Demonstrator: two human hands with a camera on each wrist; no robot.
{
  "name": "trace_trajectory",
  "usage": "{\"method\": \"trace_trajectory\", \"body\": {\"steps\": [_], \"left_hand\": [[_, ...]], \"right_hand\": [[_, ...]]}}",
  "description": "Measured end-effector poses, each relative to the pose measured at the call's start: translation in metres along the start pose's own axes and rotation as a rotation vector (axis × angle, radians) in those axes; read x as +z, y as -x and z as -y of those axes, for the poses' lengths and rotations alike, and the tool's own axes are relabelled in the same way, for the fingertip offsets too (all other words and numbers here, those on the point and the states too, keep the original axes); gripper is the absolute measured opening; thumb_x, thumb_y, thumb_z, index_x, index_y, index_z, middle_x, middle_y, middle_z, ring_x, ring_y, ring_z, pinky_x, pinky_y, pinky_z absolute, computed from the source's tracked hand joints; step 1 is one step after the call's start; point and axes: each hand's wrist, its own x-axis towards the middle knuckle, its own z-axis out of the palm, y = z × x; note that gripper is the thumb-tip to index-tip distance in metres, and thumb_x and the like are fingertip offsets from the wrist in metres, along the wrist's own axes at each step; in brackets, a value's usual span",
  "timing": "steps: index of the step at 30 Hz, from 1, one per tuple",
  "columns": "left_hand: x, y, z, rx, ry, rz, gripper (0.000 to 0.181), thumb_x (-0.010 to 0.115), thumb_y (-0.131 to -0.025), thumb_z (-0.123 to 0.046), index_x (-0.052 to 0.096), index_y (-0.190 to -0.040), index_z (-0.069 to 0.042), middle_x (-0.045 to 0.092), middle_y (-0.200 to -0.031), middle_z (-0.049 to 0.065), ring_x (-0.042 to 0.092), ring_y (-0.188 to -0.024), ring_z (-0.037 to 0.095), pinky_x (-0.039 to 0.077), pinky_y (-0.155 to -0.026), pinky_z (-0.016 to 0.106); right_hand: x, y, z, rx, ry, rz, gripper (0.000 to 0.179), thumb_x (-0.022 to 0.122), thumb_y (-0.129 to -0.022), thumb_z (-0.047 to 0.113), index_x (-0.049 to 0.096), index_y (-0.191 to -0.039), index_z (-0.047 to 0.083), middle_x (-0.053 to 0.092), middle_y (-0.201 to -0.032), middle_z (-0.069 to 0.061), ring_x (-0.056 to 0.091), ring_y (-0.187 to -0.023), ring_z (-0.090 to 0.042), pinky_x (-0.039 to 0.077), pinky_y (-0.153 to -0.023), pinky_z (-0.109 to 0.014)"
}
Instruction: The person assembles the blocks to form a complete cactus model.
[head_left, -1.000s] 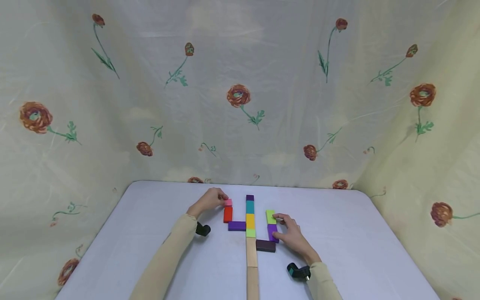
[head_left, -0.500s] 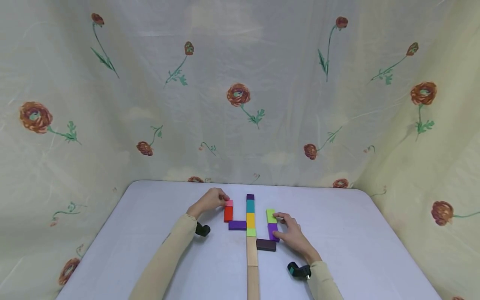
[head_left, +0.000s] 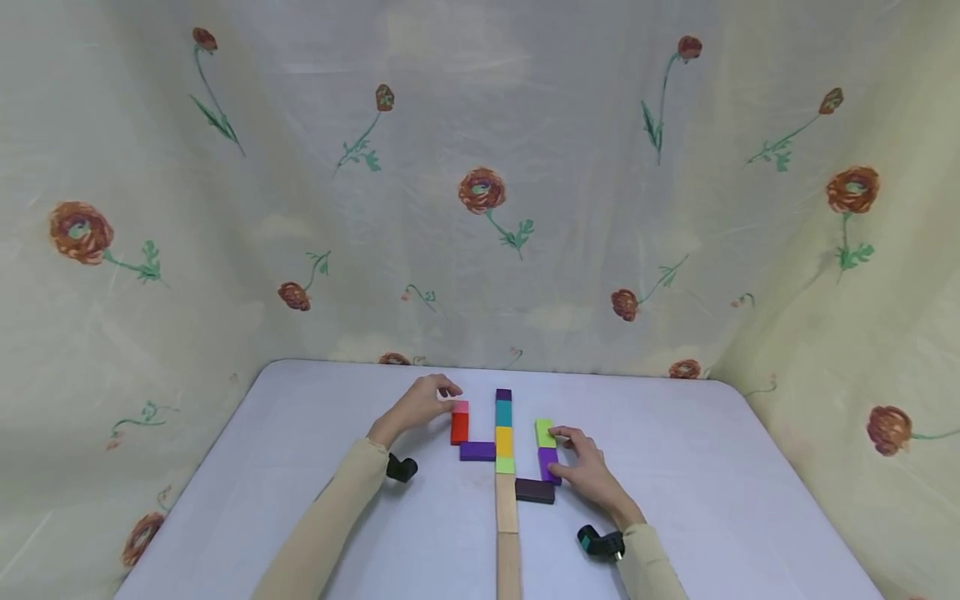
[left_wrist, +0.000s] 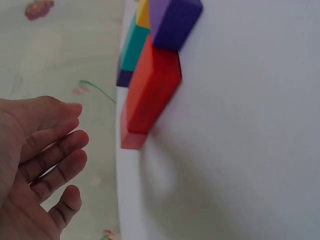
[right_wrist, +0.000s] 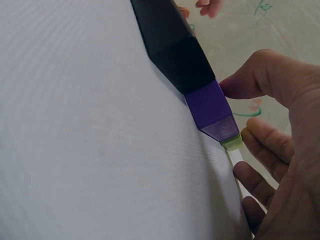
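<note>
Flat blocks form a branching figure on the white table. My left hand [head_left: 420, 404] hovers at the pink block [head_left: 461, 407], thumb and fingers parted and holding nothing; the left wrist view shows the fingers loosely bent, away from the red block [left_wrist: 154, 85]. That pink block caps the red one, above a purple block [head_left: 477, 451] lying sideways. On the other side, my right hand [head_left: 588, 467] rests its thumb on an upright purple block [right_wrist: 210, 105] and a fingertip on the lime block [head_left: 545, 433] beyond it. A dark brown block [head_left: 535, 491] lies sideways below them.
Down the middle runs a column: dark purple block [head_left: 503, 394], teal block [head_left: 503, 413], yellow block [head_left: 504, 442], a lime one, then plain wooden blocks [head_left: 506, 504]. Black wrist devices [head_left: 600, 542] sit below the hands. A flowered cloth [head_left: 562, 208] hangs behind the table.
My left hand has let go of the pink block, its fingers spreading and drawing slightly left. The right hand stays in place, and the blocks keep their arrangement.
</note>
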Motion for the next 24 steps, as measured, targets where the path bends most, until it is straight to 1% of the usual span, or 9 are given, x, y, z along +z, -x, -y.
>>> {"method": "trace_trajectory", "body": {"steps": [3, 6, 9, 10, 13, 16, 17, 20, 24], "left_hand": [[0.0, 0.012, -0.011, 0.041, -0.013, -0.009, 0.027, 0.067, -0.09, -0.018, 0.069, -0.115, -0.008, 0.064, -0.105, 0.004, 0.055, -0.1, 0.024, 0.051, -0.087, 0.037], [0.002, 0.028, -0.024, 0.107, -0.047, -0.004, 0.028, 0.067, -0.091, -0.021, 0.068, -0.115, -0.008, 0.064, -0.109, 0.008, 0.055, -0.105, 0.028, 0.05, -0.09, 0.04], [0.007, 0.047, -0.038, 0.193, -0.118, -0.007, 0.026, 0.068, -0.089, -0.021, 0.069, -0.112, -0.008, 0.065, -0.114, 0.008, 0.056, -0.11, 0.027, 0.049, -0.094, 0.042], [0.009, 0.054, -0.043, 0.212, -0.144, -0.009, 0.026, 0.069, -0.089, -0.021, 0.069, -0.112, -0.009, 0.065, -0.116, 0.007, 0.056, -0.114, 0.027, 0.049, -0.096, 0.042], [0.016, 0.073, -0.053, 0.26, -0.222, -0.002, 0.027, 0.071, -0.087, -0.023, 0.07, -0.111, -0.011, 0.066, -0.116, 0.004, 0.056, -0.116, 0.023, 0.049, -0.097, 0.041], [0.024, 0.092, -0.06, 0.296, -0.281, 0.037, 0.029, 0.072, -0.087, -0.026, 0.07, -0.112, -0.012, 0.067, -0.114, 0.002, 0.058, -0.112, 0.019, 0.05, -0.096, 0.037], [0.027, 0.098, -0.061, 0.321, -0.308, 0.052, 0.029, 0.071, -0.087, -0.026, 0.07, -0.112, -0.012, 0.067, -0.113, 0.001, 0.059, -0.108, 0.017, 0.05, -0.095, 0.035], [0.036, 0.114, -0.066, 0.38, -0.393, 0.103, 0.031, 0.071, -0.087, -0.031, 0.07, -0.113, -0.014, 0.067, -0.113, -0.003, 0.058, -0.108, 0.013, 0.049, -0.095, 0.032], [0.047, 0.129, -0.076, 0.449, -0.472, 0.157, 0.036, 0.071, -0.085, -0.039, 0.07, -0.115, -0.018, 0.067, -0.115, -0.007, 0.057, -0.108, 0.009, 0.048, -0.093, 0.029]], "right_hand": [[0.0, 0.0, 0.0, -0.002, -0.002, 0.003, 0.057, 0.071, -0.083, 0.015, 0.048, -0.135, 0.015, 0.048, -0.14, -0.009, 0.039, -0.129, -0.031, 0.022, -0.109, -0.059], [-0.001, 0.001, -0.001, 0.0, 0.0, 0.007, 0.057, 0.071, -0.083, 0.015, 0.047, -0.135, 0.014, 0.048, -0.139, -0.009, 0.039, -0.129, -0.031, 0.021, -0.109, -0.059], [0.0, 0.001, -0.001, 0.0, 0.001, 0.009, 0.056, 0.071, -0.084, 0.015, 0.047, -0.135, 0.015, 0.048, -0.139, -0.009, 0.039, -0.129, -0.031, 0.021, -0.109, -0.059], [0.0, 0.001, -0.001, 0.001, -0.001, 0.009, 0.056, 0.071, -0.084, 0.015, 0.047, -0.135, 0.015, 0.048, -0.139, -0.009, 0.039, -0.129, -0.031, 0.021, -0.109, -0.059], [0.001, 0.001, 0.0, 0.004, -0.005, 0.009, 0.056, 0.071, -0.084, 0.015, 0.048, -0.135, 0.015, 0.048, -0.139, -0.009, 0.039, -0.129, -0.031, 0.022, -0.109, -0.059], [0.001, 0.001, 0.0, 0.001, -0.005, 0.011, 0.056, 0.071, -0.083, 0.015, 0.048, -0.135, 0.015, 0.048, -0.14, -0.01, 0.039, -0.129, -0.031, 0.022, -0.108, -0.059], [0.001, 0.001, 0.001, -0.001, -0.007, 0.01, 0.057, 0.071, -0.083, 0.015, 0.048, -0.135, 0.015, 0.048, -0.14, -0.01, 0.039, -0.129, -0.031, 0.022, -0.108, -0.059], [0.001, 0.0, 0.001, -0.012, -0.009, 0.009, 0.057, 0.071, -0.083, 0.014, 0.048, -0.135, 0.014, 0.048, -0.139, -0.011, 0.04, -0.129, -0.032, 0.021, -0.108, -0.059], [-0.001, 0.0, 0.001, -0.017, -0.003, 0.007, 0.057, 0.071, -0.083, 0.014, 0.048, -0.135, 0.014, 0.048, -0.139, -0.011, 0.04, -0.128, -0.032, 0.021, -0.108, -0.059]]}}
